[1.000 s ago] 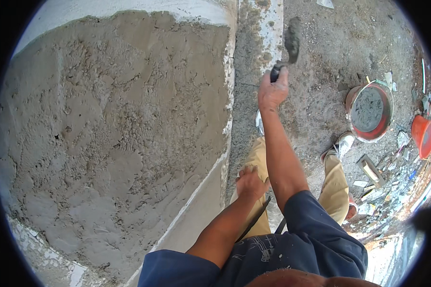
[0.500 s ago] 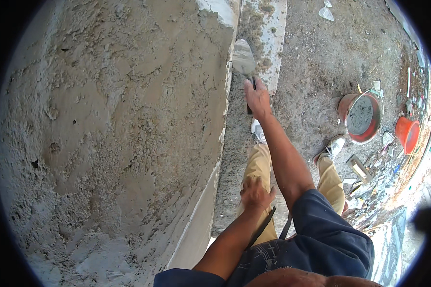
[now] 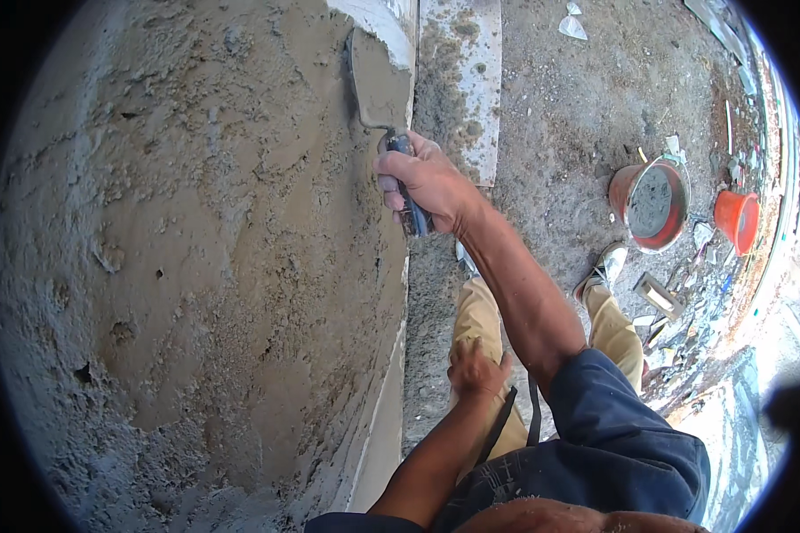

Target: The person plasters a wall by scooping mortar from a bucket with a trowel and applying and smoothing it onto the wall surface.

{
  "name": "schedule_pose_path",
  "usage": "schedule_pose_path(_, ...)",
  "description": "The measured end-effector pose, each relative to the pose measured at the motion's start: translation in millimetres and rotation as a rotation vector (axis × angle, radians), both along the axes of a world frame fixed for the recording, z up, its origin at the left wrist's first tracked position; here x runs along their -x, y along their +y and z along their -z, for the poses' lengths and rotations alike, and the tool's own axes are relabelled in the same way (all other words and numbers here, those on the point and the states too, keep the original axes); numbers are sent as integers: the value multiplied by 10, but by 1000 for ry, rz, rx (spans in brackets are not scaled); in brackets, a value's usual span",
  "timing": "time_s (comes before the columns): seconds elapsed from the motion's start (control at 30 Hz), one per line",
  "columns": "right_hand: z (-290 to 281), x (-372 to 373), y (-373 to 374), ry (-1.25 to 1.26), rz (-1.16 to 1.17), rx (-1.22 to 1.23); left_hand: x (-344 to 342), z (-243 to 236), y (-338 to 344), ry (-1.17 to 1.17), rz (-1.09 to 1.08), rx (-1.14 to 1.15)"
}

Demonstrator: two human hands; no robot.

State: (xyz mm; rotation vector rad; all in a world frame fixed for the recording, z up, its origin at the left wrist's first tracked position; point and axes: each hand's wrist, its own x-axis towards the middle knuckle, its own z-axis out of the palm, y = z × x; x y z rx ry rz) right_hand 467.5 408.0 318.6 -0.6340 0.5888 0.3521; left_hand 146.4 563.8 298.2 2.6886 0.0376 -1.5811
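My right hand (image 3: 425, 182) is wrapped round the dark handle of a pointed trowel (image 3: 415, 216). The trowel's blade lies against the wet grey-brown plaster (image 3: 213, 231) near the wall's right-hand edge, just below a bare whitish patch (image 3: 378, 19). Its bent metal neck shows between blade and fist. Lower down, my left hand (image 3: 478, 369) rests on the tan trouser leg over my left knee, fingers apart and holding nothing.
A mortar bucket (image 3: 620, 191) with grey mix stands on the dirt to the right, beside a smaller orange bucket (image 3: 731, 222). Near my right shoe lies a plastering float (image 3: 660, 296). Rubble is scattered at far right. A splattered pale board (image 3: 484, 98) runs along the wall's foot.
My right hand has brought the trowel up and left, from over the ground strip onto the plastered wall. My left hand stays on the knee. The view has shifted slightly.
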Motion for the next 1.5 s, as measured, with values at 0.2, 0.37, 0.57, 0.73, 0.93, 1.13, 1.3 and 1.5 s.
schedule_pose_path(0.2,-261,245,113,-199,-91,316,-138,57,-40,20,90,1)
schedule_pose_path(0.37,38,682,341,-182,-85,686,-352,-42,-146,86,128,-4)
schedule_pose_path(0.57,194,582,125,115,180,-20,-431,-29,-130,117,207,-9)
schedule_pose_path(0.73,-332,126,-62,95,104,-334,-482,-26,-53,108,194,12)
schedule_pose_path(0.93,-774,4,-98,-153,-100,74,-516,8,-29,118,130,4)
schedule_pose_path(1.13,-257,328,348,-302,28,679,-512,51,22,-38,330,141)
schedule_pose_path(1.3,1179,134,448,-43,4,963,-604,95,-115,96,190,-23)
schedule_pose_path(1.5,2242,-509,105,278,-23,722,-494,107,-51,67,202,-44)
